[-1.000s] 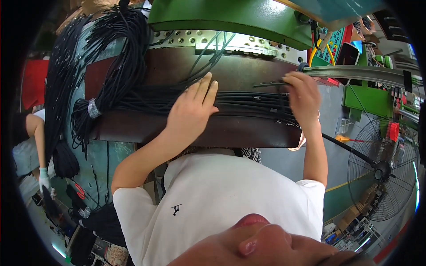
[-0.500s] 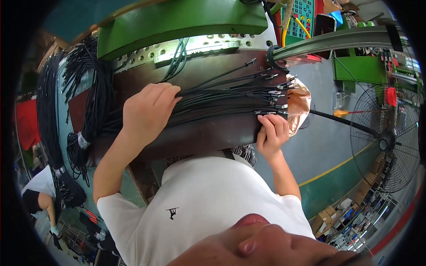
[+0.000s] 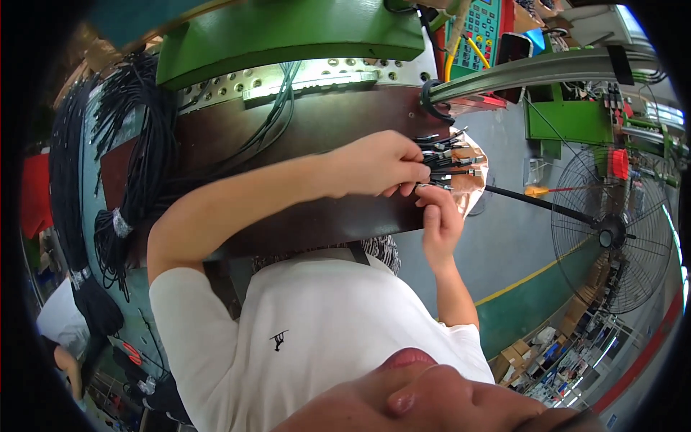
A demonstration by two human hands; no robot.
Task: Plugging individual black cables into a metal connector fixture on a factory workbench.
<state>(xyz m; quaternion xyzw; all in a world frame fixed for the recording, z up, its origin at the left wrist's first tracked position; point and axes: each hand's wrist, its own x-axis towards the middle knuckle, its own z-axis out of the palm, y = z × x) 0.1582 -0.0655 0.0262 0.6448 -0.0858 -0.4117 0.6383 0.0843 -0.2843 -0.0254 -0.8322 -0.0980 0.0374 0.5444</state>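
Observation:
Over the right end of the dark brown board, my left hand is closed round a bundle of black cables. Their stripped ends and metal tips stick out past its fingers, toward the right. My left forearm covers much of the bundle's length. Just below, my right hand has its fingers curled against the lowest cable ends, fingertips close to my left hand. What its fingers pinch, if anything, is hidden.
Thin cables run down from a lit metal fixture under a green machine beam. Tied cable bundles hang at left. A brown paper wrap, a metal rail arm and a large fan are at right.
My left hand has slid right along the cables, from mid-board to near their tips. The cable ends are now drawn closer together. My right hand stays by the tips, fingers more curled.

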